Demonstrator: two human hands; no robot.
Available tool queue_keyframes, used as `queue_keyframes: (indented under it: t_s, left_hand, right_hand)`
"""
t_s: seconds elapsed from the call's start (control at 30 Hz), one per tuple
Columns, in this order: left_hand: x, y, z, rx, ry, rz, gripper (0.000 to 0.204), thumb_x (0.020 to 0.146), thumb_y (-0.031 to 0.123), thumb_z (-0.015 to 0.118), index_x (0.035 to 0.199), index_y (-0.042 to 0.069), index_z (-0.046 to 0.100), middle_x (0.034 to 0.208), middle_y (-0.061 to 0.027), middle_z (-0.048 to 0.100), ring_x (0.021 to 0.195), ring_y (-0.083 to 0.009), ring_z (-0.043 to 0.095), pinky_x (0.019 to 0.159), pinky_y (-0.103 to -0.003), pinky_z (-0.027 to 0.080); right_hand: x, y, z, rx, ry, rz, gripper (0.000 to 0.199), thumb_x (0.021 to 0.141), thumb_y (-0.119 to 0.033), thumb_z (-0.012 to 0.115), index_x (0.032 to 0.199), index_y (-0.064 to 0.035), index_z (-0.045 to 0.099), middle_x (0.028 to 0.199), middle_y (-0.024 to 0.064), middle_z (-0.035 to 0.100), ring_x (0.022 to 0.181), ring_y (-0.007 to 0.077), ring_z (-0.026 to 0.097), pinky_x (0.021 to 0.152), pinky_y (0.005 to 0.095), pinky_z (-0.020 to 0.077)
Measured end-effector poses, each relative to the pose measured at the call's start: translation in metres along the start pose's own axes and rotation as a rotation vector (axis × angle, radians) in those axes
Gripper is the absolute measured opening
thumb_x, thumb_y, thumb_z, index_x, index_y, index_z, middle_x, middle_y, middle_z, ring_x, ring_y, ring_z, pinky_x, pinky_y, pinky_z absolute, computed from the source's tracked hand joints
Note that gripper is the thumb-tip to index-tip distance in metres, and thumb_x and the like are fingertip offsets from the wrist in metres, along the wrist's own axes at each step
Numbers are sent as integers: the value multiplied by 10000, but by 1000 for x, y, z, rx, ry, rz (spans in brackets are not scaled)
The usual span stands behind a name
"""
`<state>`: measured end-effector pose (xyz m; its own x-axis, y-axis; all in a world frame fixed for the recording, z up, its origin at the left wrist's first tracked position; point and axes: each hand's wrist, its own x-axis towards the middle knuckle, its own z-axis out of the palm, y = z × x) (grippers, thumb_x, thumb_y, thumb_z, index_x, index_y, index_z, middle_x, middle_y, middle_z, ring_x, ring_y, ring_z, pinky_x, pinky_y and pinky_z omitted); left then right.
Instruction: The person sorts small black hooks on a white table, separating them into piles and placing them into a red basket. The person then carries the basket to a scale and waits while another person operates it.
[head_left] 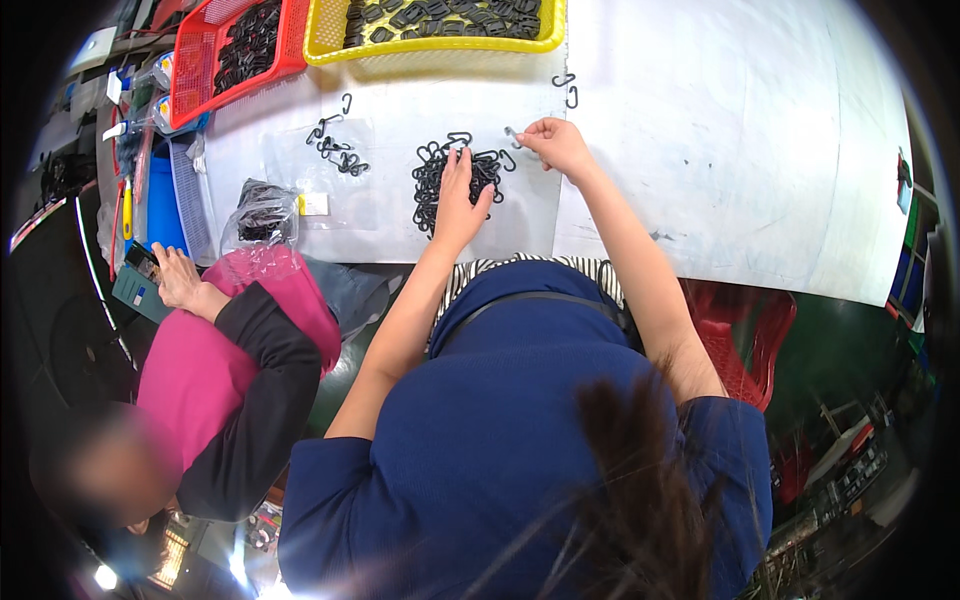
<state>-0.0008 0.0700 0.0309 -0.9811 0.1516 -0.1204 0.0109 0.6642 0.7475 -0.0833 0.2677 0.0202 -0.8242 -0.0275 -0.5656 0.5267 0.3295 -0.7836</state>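
The top edge cuts off the yellow perforated plastic basket [435, 53] and the red perforated plastic basket [291, 42]. The left fingers [457, 174] hide part of the heaped black hook-shaped pieces [430, 188]. The small greyish piece [511, 132] at the right fingers [531, 134] is blurred, perhaps a hook. A co-worker's head [108, 465] is smeared.

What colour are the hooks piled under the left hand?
Black: the piled hooks show best in the head view, the only one.

My white counter [720, 150] supports a black hook pile [429, 190]. From this pile: scattered hooks [350, 161], left; bagged black parts [262, 212], farther left; two hooks [572, 97], beyond right; yellow basket [440, 52], beyond; red basket [240, 93], beyond left.
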Motion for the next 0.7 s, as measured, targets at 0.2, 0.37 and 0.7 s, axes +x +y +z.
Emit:
queue_keyframes:
  t_s: [0.2,0.37,0.7]
  left_hand:
    - [11,1,-1,-35,13,27,613,807,167,556,1336,7,290,1367,-259,266,1306,-347,210,1040,-381,212]
    - [19,6,4,-91,-5,65,597,807,157,557,1333,26,308,1367,-227,294,1313,-322,212,1038,-375,221]
    - [23,5,13,-88,51,76,599,782,140,567,1301,-36,324,1324,-212,367,1299,-348,225,1035,-390,235]
  right_hand:
    - [27,9,-33,-512,536,-216,224,758,-200,613,926,-58,575,779,170,620,758,316,597,690,390,471]
    - [36,12,-44,-550,405,-137,191,746,-202,604,878,-64,604,795,176,626,774,323,601,689,400,475]
    - [44,2,-38,-297,48,-151,168,670,-155,619,698,10,627,656,167,619,619,255,610,621,332,487]
